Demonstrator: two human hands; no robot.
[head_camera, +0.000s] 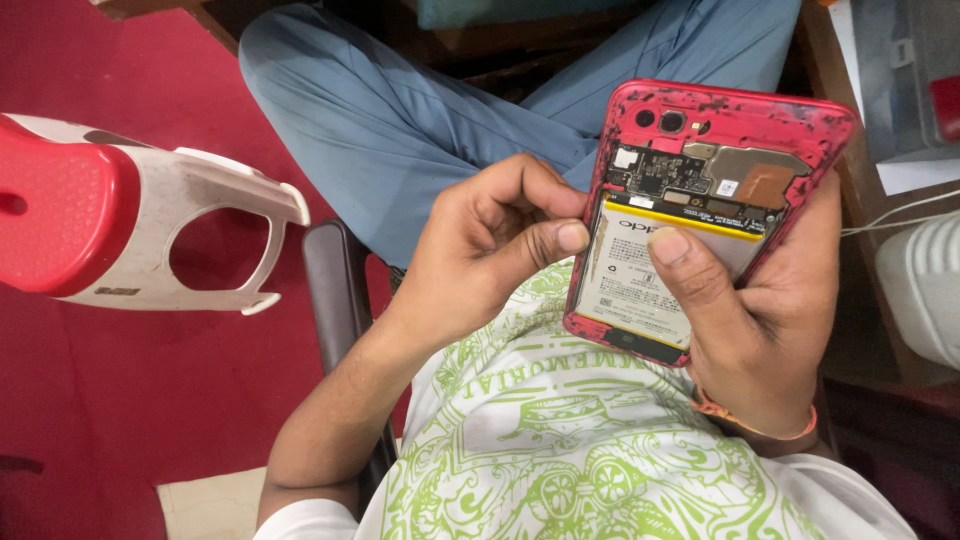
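Opened red phone (700, 190) with back cover off, cradled in right hand (765, 330), thumb pressed on pale battery (640, 280); long axis running from upper right, camera end, to lower left, over the lap. Left hand (490, 250) just beside phone's left edge, fingers curled, thumb and forefinger pinched at the frame, nearer to that edge. Around: red and white plastic stool (150, 230) well apart at left, chair armrest (340, 290) beneath left forearm, nothing between hands and phone
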